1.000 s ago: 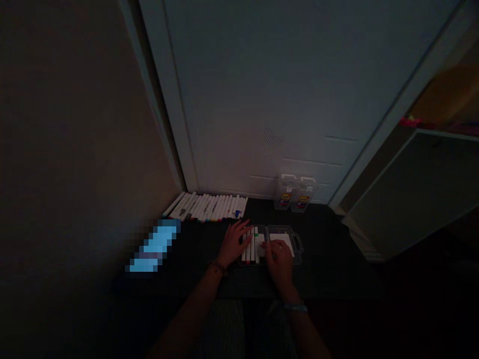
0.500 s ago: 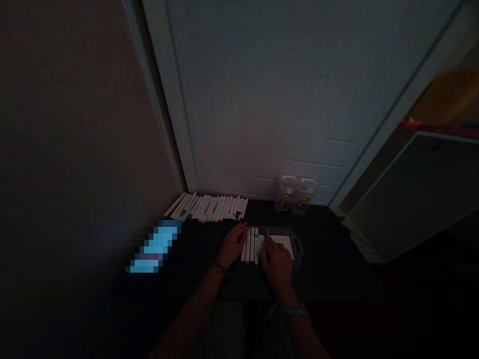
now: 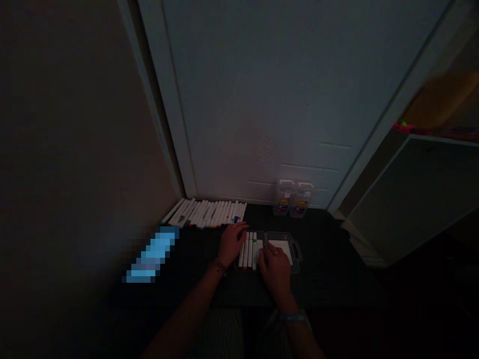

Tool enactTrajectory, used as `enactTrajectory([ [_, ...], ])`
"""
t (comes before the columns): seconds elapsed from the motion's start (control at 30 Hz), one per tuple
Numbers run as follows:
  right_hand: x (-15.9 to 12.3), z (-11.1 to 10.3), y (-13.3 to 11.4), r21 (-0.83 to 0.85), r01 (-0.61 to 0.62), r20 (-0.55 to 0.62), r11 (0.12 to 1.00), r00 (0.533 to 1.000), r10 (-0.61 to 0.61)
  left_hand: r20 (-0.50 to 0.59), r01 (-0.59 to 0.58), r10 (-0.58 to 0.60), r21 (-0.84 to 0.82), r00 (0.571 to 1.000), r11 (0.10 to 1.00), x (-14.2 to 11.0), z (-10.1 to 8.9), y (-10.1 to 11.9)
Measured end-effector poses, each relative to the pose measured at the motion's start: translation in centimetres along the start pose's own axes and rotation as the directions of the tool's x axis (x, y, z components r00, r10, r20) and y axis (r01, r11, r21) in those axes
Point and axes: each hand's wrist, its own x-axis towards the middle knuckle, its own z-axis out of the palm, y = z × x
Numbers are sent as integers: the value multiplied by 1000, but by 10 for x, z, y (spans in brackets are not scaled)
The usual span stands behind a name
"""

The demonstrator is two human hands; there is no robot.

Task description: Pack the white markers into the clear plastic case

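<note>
The clear case (image 3: 280,236) lies open on the dark table (image 3: 329,269); its left half contains white markers (image 3: 250,252), side by side. Left hand (image 3: 232,244): at the case's left edge, fingers extended, released. Right hand (image 3: 276,271): curled over the case's middle; grasp cannot be determined. Behind the case: loose markers (image 3: 213,213), left; two upright boxes (image 3: 283,198), right.

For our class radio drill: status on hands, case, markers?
Left hand at left edge of open case; right hand near middle. White markers side by side inside. Right hand partly covers case.
</note>
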Motion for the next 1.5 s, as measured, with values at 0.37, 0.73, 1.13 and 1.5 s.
enactTrajectory([
  [0.37,2,2,1,36,34,1,999,999,-35,104,18,-85,519,991,854,60,7,-8],
  [0.73,4,-1,-1,84,44,17,996,999,-46,157,-63,-18,495,987,867,74,14,-11],
  [1.13,3,0,0,105,42,20,994,999,-44,198,-134,50,442,979,887,65,20,-6],
  [1.5,4,-2,4,236,12,-37,972,999,-4,156,-120,144,-156,977,981,43,-20,26],
])
